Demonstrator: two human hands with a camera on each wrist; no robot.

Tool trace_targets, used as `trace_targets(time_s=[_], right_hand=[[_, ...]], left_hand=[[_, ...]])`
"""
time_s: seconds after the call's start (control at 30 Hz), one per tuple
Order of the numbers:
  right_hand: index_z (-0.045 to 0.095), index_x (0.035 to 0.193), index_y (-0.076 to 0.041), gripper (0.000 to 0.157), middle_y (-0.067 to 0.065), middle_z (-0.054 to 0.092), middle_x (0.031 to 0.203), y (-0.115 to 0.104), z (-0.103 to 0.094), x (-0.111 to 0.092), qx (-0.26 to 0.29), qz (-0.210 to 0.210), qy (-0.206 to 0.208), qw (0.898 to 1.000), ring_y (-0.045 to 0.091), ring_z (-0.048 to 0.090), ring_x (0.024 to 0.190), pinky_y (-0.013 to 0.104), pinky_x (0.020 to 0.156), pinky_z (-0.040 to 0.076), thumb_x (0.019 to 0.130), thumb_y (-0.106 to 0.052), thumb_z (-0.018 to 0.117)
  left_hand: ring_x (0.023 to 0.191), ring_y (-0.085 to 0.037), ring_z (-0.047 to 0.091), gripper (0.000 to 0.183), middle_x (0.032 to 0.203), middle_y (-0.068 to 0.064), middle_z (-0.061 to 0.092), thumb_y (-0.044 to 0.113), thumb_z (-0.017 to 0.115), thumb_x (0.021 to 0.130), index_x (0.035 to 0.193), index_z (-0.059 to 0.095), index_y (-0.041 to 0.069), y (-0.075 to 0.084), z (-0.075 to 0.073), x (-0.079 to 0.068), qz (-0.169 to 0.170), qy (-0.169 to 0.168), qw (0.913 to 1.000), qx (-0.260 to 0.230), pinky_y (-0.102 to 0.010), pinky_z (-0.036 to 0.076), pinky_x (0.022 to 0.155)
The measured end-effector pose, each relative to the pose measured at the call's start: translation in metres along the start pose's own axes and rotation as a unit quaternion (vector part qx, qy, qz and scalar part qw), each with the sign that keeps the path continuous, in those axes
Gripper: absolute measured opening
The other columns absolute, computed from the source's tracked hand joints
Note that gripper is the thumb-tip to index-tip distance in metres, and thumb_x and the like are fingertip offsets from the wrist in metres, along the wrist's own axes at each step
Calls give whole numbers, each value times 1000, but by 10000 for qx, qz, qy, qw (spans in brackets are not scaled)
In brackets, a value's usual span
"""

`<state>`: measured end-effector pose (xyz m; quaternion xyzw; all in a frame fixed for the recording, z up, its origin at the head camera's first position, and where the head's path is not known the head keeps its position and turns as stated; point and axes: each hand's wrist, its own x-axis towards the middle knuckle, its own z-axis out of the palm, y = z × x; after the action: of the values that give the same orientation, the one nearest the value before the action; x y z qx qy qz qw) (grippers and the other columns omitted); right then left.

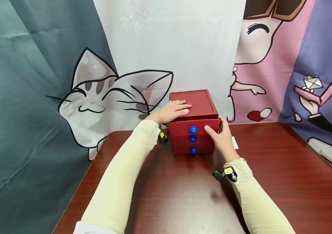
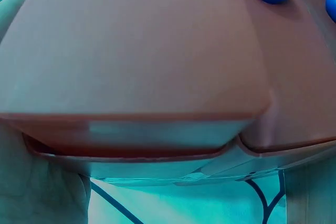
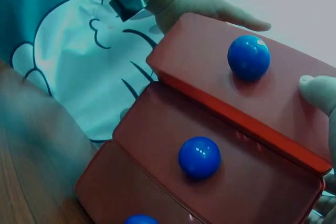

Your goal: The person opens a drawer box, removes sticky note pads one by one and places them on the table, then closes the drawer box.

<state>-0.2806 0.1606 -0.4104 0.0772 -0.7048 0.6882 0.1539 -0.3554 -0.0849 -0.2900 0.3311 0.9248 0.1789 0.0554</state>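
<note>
A small red chest of drawers (image 1: pixel 198 99) stands at the back of the table, with three blue ball knobs down its front. My left hand (image 1: pixel 170 112) lies flat on its top, fingers straight. At the right edge of the top drawer (image 3: pixel 210 56), my right hand (image 1: pixel 223 138) grips with the thumb on the front and the fingers round the side. That drawer juts out slightly past the middle drawer (image 3: pixel 157 124), its blue knob (image 3: pixel 249 57) untouched. A narrow gap shows behind its front in the left wrist view. What the drawers hold is hidden.
The brown wooden table (image 1: pixel 171 195) runs toward me. A small white card-like piece (image 1: pixel 234 143) lies right of the chest. Close behind hangs a cartoon-printed cloth (image 1: pixel 168 39).
</note>
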Motion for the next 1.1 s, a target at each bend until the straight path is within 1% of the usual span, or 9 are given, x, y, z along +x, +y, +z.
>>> trace_targets(time_s=[0.17,0.27,0.37,0.57,0.77,0.93,1.1], right_hand=[[34,154,-12,75,12,50,143,-3,7,4,19,-39,351,9994,19,50,123,37,108,44,92,-24,75],[36,152,-12,75,13,52,140,-6,11,4,-39,-14,569,9984,20,51,121,37,105,45,91,-24,77],[37,151,-11,74,13,52,140,-8,14,3,-117,9,698,9975,21,52,120,37,103,46,90,-21,78],[38,149,-8,72,15,54,137,-6,17,2,-142,-110,788,9967,23,52,119,39,102,46,90,-20,78],[40,146,-7,69,16,55,134,0,18,4,-344,-270,917,9948,25,54,119,44,107,46,90,-21,79],[39,146,-7,71,17,55,136,1,19,5,-421,-284,950,9942,28,55,123,46,110,44,89,-18,79],[38,146,-7,71,18,53,138,0,19,5,-493,-228,933,9942,30,53,126,47,111,43,89,-19,79]], left_hand=[[156,-24,8,61,168,-1,23,56,39,102,157,39,30,-1,-2,2,18,-4,10000,0,-41,-2,125],[156,-24,8,63,168,-1,23,57,41,101,157,39,30,-2,-2,3,27,-17,10000,19,-41,-3,125],[156,-24,8,65,168,-1,22,57,44,100,158,38,29,-2,-1,2,29,-43,10000,75,-41,-2,125],[156,-25,8,69,168,-2,20,55,51,97,159,36,29,-1,0,1,19,-103,9996,275,-42,-1,125],[155,-24,9,71,168,-2,20,53,55,95,159,35,29,0,-1,0,46,-106,9993,364,-41,-1,125],[155,-25,9,72,168,-3,21,51,58,94,159,35,28,1,-1,0,75,-92,9992,391,-41,-1,125],[155,-25,10,73,168,-3,21,51,58,94,159,35,28,1,0,0,81,-75,9989,462,-41,-1,125]])
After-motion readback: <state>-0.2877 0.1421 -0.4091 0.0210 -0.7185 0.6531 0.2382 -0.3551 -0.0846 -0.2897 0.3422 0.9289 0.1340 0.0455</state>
